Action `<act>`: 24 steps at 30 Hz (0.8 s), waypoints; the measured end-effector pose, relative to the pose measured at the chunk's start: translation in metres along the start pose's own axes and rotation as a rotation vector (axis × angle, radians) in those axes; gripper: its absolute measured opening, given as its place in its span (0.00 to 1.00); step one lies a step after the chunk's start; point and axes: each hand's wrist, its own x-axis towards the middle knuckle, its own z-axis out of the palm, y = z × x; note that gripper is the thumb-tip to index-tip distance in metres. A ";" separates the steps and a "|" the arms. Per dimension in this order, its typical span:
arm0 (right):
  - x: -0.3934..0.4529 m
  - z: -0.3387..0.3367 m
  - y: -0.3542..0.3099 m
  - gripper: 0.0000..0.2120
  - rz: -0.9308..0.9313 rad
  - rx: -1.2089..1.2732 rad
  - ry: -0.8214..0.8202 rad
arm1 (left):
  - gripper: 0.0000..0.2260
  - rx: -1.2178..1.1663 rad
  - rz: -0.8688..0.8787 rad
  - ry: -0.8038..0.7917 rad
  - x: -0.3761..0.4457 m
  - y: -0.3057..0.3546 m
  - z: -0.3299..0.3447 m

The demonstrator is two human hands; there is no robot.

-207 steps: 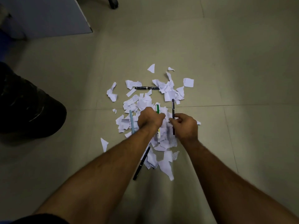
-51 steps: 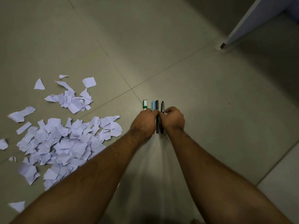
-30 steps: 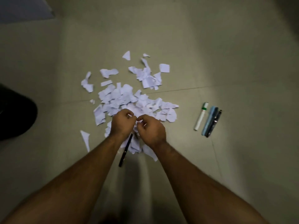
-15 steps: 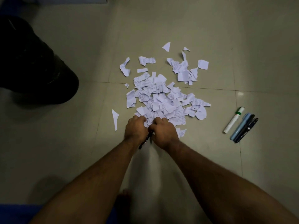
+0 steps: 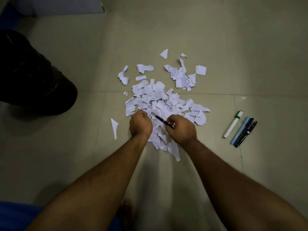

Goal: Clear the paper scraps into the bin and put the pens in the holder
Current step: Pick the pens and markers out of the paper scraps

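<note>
Right hand (image 5: pixel 180 129) pinches the black pen (image 5: pixel 161 120), its axis slanting toward the loosely curled, empty left hand (image 5: pixel 140 125) above the paper scraps (image 5: pixel 160 100).

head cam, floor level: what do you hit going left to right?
black bin → lone paper scrap → left hand → black pen → right hand → white marker → light blue pen → black pens

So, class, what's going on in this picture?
A person crouches over a pile of torn paper scraps on the floor. The right hand pinches a black pen above the pile; the left hand is curled beside it. A marker and other pens lie together to the right. A black bin bag sits at left.
</note>
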 end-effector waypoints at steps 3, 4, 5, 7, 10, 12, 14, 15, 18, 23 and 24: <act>0.003 -0.019 0.010 0.07 0.130 0.109 0.061 | 0.11 -0.060 -0.008 -0.075 -0.006 0.020 0.024; 0.003 -0.025 0.014 0.06 0.182 0.163 0.094 | 0.11 -0.050 0.019 -0.109 -0.010 0.027 0.032; 0.002 -0.030 0.017 0.06 0.237 0.215 0.135 | 0.11 -0.021 0.068 -0.146 -0.014 0.032 0.039; -0.002 -0.043 0.032 0.06 0.360 0.295 0.237 | 0.12 0.062 0.213 -0.231 -0.024 0.042 0.058; -0.017 -0.061 0.067 0.06 0.546 0.354 0.393 | 0.19 0.236 0.516 -0.351 -0.042 0.057 0.093; -0.031 -0.072 0.091 0.06 0.655 0.352 0.474 | 0.26 0.394 0.746 -0.409 -0.056 0.070 0.118; -0.047 -0.082 0.116 0.07 0.750 0.336 0.538 | 0.33 0.561 0.909 -0.465 -0.072 0.085 0.143; -0.054 -0.085 0.124 0.07 0.787 0.333 0.560 | 0.37 0.631 0.955 -0.479 -0.078 0.090 0.152; -0.074 -0.092 0.152 0.06 0.909 0.343 0.633 | 0.45 0.787 1.021 -0.541 -0.092 0.105 0.181; -0.091 -0.095 0.172 0.07 1.066 0.388 0.695 | 0.40 0.872 0.933 -0.648 -0.092 0.107 0.196; -0.092 -0.094 0.173 0.07 1.079 0.397 0.693 | 0.41 0.875 0.927 -0.660 -0.092 0.107 0.196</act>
